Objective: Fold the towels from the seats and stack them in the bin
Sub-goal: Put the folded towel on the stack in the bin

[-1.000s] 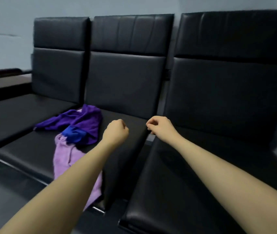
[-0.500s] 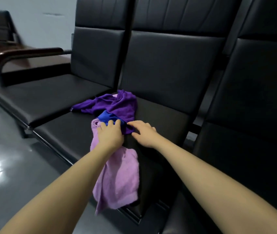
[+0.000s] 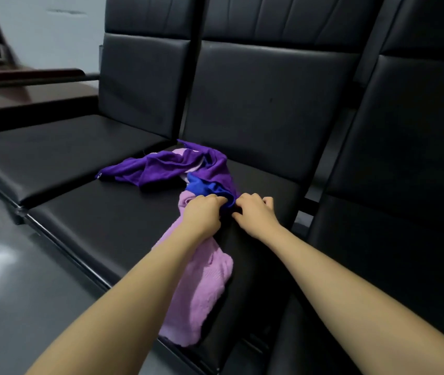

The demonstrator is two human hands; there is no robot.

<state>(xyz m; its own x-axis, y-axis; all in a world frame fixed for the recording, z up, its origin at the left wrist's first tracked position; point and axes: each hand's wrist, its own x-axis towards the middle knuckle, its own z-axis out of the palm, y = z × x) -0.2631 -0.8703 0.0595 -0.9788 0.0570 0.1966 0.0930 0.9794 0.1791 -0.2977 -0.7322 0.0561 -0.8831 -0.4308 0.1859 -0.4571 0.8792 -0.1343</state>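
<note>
- An armrest (image 3: 26, 77) of dark reddish wood curves at the far left, above the first seat (image 3: 61, 152), a flat cushion of smooth black leather-like material with a matching padded back.
- A grey glossy floor (image 3: 12, 280) runs in front of the row and shows a bright patch of reflected light.
- The middle seat (image 3: 112, 226), the same black padding, carries a heap of three towels.
- The dark purple towel (image 3: 166, 169) lies crumpled toward the back of that seat, thin and slightly shiny, with deep folds.
- The pale lilac towel (image 3: 201, 293) is thicker and fluffy; it runs from the heap forward and hangs over the seat's front edge.
- The left hand (image 3: 201, 212) rests on the heap with fingers curled, its grip closed around a bunched edge of the blue towel (image 3: 207, 189).
- That blue towel is a small bright fold between the purple and lilac cloth, most of it hidden.
- The right hand (image 3: 256, 215) sits just beside the left, fingers bent down at the blue edge; whether its grip actually pinches the cloth cannot be told.
- The third seat (image 3: 404, 185) stands at the right, black and padded.
</note>
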